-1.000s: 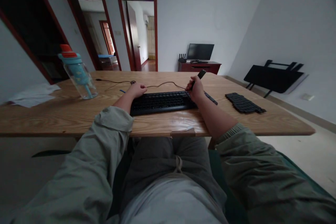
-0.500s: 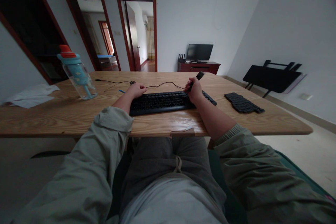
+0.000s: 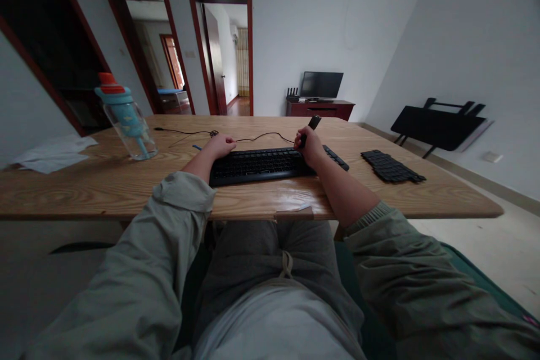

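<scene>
A black keyboard (image 3: pixel 257 163) lies on the wooden table (image 3: pixel 105 185) in front of me. My left hand (image 3: pixel 220 144) rests at the keyboard's far left corner, fingers curled on the table. My right hand (image 3: pixel 310 146) hovers over the keyboard's right part and is closed around a small black tool (image 3: pixel 311 124) that sticks up and away from me. A black cable (image 3: pixel 257 136) runs across the table behind the keyboard.
A pile of loose black keycaps (image 3: pixel 390 166) lies to the right of the keyboard. A clear water bottle (image 3: pixel 125 118) with a teal lid stands at the left, crumpled white paper (image 3: pixel 50 153) beyond it. A folded black table (image 3: pixel 439 125) leans on the right wall.
My right hand with the black tool has shifted a little to the left along the keyboard, and the tool stands more upright. My left hand has stayed put.
</scene>
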The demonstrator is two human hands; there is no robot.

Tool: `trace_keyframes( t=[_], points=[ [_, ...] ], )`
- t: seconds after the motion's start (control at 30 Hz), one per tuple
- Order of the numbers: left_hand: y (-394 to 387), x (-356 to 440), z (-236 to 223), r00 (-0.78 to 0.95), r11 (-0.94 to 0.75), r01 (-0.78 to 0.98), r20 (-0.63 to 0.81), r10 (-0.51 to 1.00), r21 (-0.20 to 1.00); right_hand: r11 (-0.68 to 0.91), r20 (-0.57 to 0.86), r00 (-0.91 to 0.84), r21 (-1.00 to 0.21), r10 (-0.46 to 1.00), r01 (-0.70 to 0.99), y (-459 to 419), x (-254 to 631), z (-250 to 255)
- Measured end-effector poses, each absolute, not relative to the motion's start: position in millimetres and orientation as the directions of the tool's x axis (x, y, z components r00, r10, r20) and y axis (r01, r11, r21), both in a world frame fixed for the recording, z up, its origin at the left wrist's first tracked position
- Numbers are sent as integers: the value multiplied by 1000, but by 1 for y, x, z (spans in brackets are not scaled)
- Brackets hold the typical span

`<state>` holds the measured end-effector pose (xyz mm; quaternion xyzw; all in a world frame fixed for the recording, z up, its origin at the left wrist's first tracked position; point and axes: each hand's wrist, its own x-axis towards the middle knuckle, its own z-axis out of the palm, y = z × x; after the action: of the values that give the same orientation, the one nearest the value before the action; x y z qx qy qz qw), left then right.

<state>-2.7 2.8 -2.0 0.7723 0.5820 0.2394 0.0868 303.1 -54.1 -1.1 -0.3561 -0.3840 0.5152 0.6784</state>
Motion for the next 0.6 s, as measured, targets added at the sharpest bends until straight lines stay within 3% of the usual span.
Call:
trace_keyframes(
  t=[0.23,0.6],
  points=[
    [4,-4,-3,207,-303,852,257,944,426,203,126,199,-876,972,-438,-59,301,4],
    [2,-4,-2,218,-307,856,249,944,416,219,146,247,-929,958,-299,-62,296,4]
  ],
)
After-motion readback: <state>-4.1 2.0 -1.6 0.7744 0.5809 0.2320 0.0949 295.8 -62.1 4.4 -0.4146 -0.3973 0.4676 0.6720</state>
